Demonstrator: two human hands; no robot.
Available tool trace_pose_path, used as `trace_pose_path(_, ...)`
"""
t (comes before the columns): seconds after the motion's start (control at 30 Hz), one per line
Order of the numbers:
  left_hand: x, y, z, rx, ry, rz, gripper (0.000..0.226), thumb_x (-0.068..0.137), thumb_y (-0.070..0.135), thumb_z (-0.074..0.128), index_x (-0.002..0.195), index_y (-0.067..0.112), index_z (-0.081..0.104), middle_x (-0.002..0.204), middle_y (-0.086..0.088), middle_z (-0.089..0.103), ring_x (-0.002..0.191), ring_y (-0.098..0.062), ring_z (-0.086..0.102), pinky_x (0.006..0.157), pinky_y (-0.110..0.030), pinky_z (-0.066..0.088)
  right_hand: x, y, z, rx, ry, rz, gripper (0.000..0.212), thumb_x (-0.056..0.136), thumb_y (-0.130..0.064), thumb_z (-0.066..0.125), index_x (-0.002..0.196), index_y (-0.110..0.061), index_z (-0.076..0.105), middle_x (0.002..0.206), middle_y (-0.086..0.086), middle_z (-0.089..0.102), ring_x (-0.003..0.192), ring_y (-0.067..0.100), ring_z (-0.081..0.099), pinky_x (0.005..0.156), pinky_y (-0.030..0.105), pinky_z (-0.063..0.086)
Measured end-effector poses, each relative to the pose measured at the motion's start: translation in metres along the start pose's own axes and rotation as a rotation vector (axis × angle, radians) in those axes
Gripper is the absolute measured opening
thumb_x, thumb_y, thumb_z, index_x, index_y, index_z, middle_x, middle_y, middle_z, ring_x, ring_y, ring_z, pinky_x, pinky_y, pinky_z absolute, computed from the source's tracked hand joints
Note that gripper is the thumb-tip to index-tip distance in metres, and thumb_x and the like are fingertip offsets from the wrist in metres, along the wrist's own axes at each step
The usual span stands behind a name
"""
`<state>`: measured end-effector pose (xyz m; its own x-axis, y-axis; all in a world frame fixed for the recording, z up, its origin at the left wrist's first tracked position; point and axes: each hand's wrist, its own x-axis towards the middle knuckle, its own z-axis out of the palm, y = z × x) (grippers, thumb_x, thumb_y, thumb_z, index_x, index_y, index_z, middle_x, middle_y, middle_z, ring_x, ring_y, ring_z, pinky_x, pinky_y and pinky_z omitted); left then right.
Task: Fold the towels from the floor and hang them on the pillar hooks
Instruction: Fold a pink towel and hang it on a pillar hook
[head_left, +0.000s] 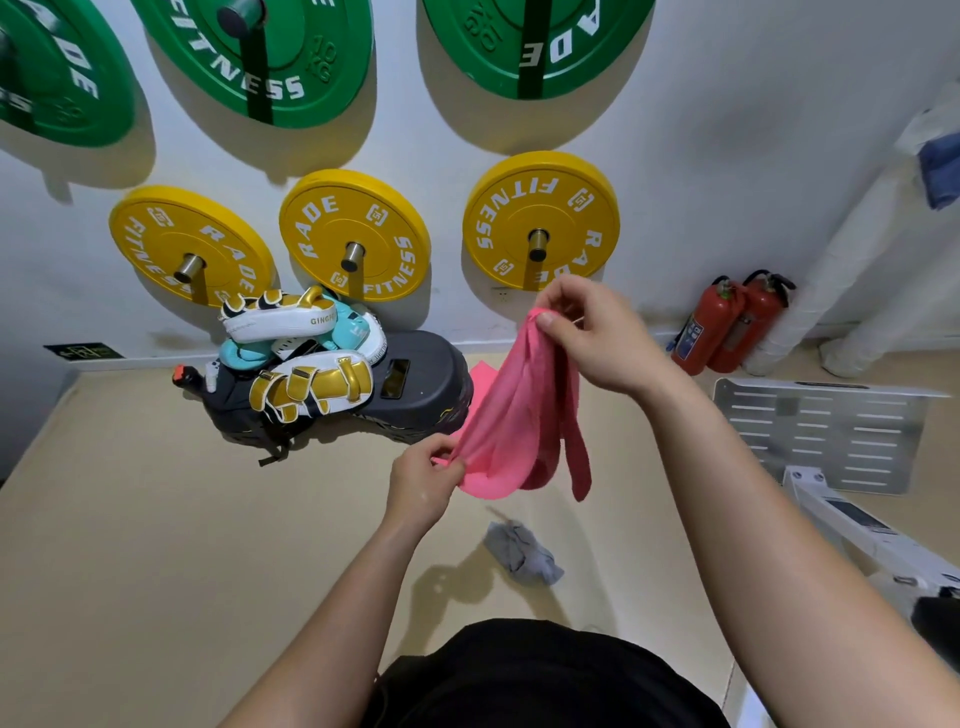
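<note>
Pink towel (519, 415): we hold it in the air between our two hands, above the floor (156, 519) and in front of the yellow plates (540, 223). It hangs bunched in long folds, and a loose strip dangles on its right side.
Right hand (587, 332): thumb and fingertips pinch the towel's top end, held high.
Left hand (423, 480): curled fingers pinch the lower edge and draw it out to the left.
Grey towel (524, 553): it lies crumpled on the floor just below the pink one, nearer to us, with no hand on it.
Blue cloth (940, 171): it hangs high at the far right edge. We cannot make out the hooks themselves.
Weight: we judge the pink towel light, since two pinches carry it with no strain.
Stiffness: it has none. The towel is limp and droops wherever we do not hold it, so it will keep no fold unless we stretch or support it.
Grip surface: it looks like matte cloth that is not slippery, so a finger pinch should be enough.
Where to hold: we would take two corners of one edge, well apart, so the cloth opens flat before we fold it.
Risk: the dangling strip may twist into the fold, so we would need to shake it out.
</note>
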<state>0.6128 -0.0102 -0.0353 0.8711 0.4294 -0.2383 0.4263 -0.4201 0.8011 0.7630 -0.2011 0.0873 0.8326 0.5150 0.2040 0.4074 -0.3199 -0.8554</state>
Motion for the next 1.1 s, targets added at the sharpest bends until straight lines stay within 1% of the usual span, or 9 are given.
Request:
trace_pose_path(0.1, -0.004, -0.012, -0.006, -0.095, -0.021, -0.127, 0.016, 0.085, 0.006, 0.067, 0.088, 0.019, 0.074, 0.083, -0.003, 0.071, 0.058, -0.011, 0.064, 0.053, -0.029, 0.050, 0.007, 0.010, -0.008, -0.163, 0.095, 0.059, 0.010, 0.096, -0.016, 0.058, 0.090, -0.024, 0.061, 0.082, -0.015, 0.060, 0.079, 0.009, 0.058, 0.075, 0.031, 0.046)
trace_pose_path(0.2, -0.003, -0.017, -0.012, -0.390, -0.059, -0.290, 0.014, 0.091, 0.006, 0.067, 0.105, 0.005, 0.069, 0.092, -0.014, 0.070, 0.061, -0.016, 0.067, 0.053, -0.022, 0.051, 0.009, 0.030, -0.015, -0.262, 0.177, 0.195, 0.006, 0.096, -0.023, 0.057, 0.092, -0.022, 0.060, 0.090, -0.005, 0.064, 0.090, 0.023, 0.062, 0.080, 0.041, 0.051)
trace_pose_path(0.37, 0.001, -0.005, -0.025, -0.796, -0.078, -0.359, 0.018, 0.094, -0.008, 0.056, 0.109, -0.006, 0.066, 0.096, -0.018, 0.071, 0.084, -0.023, 0.070, 0.079, -0.026, 0.062, 0.001, 0.054, -0.009, -0.271, 0.237, 0.346, 0.009, 0.098, -0.022, 0.050, 0.094, -0.016, 0.056, 0.093, 0.003, 0.062, 0.088, 0.026, 0.056, 0.073, 0.036, 0.040)
trace_pose_path(0.5, 0.007, -0.004, -0.032, -0.514, -0.044, -0.236, 0.016, 0.092, 0.000, 0.063, 0.103, -0.001, 0.074, 0.097, -0.017, 0.074, 0.084, -0.021, 0.071, 0.085, -0.030, 0.061, -0.005, 0.062, -0.005, -0.165, 0.298, 0.459, 0.009, 0.097, -0.018, 0.047, 0.094, -0.014, 0.055, 0.096, 0.002, 0.057, 0.092, 0.022, 0.050, 0.075, 0.031, 0.032)
trace_pose_path(0.67, 0.013, 0.001, -0.039, -0.016, -0.029, 0.029, 0.017, 0.079, 0.015, 0.083, 0.090, 0.021, 0.071, 0.082, 0.005, 0.070, 0.071, -0.011, 0.059, 0.067, -0.027, 0.048, -0.005, 0.072, -0.002, -0.004, 0.346, 0.518, 0.011, 0.098, -0.018, 0.045, 0.092, -0.015, 0.055, 0.092, -0.001, 0.056, 0.091, 0.018, 0.049, 0.073, 0.031, 0.032)
trace_pose_path(0.73, 0.020, 0.006, -0.044, 0.016, 0.054, 0.109, 0.009, 0.085, 0.014, 0.075, 0.088, 0.020, 0.070, 0.076, 0.006, 0.067, 0.067, -0.011, 0.056, 0.065, -0.032, 0.046, -0.008, 0.082, 0.000, 0.069, 0.352, 0.529, 0.012, 0.100, -0.022, 0.046, 0.096, -0.015, 0.055, 0.088, -0.004, 0.055, 0.089, 0.016, 0.050, 0.072, 0.031, 0.035)
trace_pose_path(0.83, 0.029, 0.013, -0.057, 0.043, 0.157, 0.155, 0.009, 0.095, 0.019, 0.064, 0.089, 0.021, 0.071, 0.079, 0.010, 0.068, 0.071, -0.001, 0.059, 0.066, -0.025, 0.042, -0.019, 0.101, 0.009, 0.132, 0.418, 0.527, 0.011, 0.101, -0.020, 0.049, 0.098, -0.012, 0.057, 0.083, -0.005, 0.056, 0.083, 0.013, 0.052, 0.072, 0.027, 0.037)
trace_pose_path(1.03, 0.039, 0.025, -0.062, 0.072, 0.403, 0.098, 0.024, 0.099, 0.034, 0.057, 0.098, 0.015, 0.072, 0.084, -0.002, 0.069, 0.084, -0.023, 0.061, 0.074, -0.036, 0.046, -0.042, 0.107, 0.044, 0.264, 0.588, 0.606, 0.007, 0.097, -0.016, 0.057, 0.096, -0.015, 0.064, 0.089, -0.001, 0.065, 0.084, 0.014, 0.058, 0.078, 0.026, 0.042)
trace_pose_path(1.1, 0.036, 0.030, -0.052, 0.003, 0.473, 0.043, 0.020, 0.096, 0.033, 0.062, 0.094, 0.015, 0.068, 0.083, -0.002, 0.067, 0.083, -0.023, 0.061, 0.077, -0.037, 0.049, -0.050, 0.104, 0.058, 0.298, 0.671, 0.666, 0.007, 0.094, -0.018, 0.061, 0.088, -0.019, 0.064, 0.078, -0.003, 0.063, 0.077, 0.015, 0.057, 0.076, 0.030, 0.045)
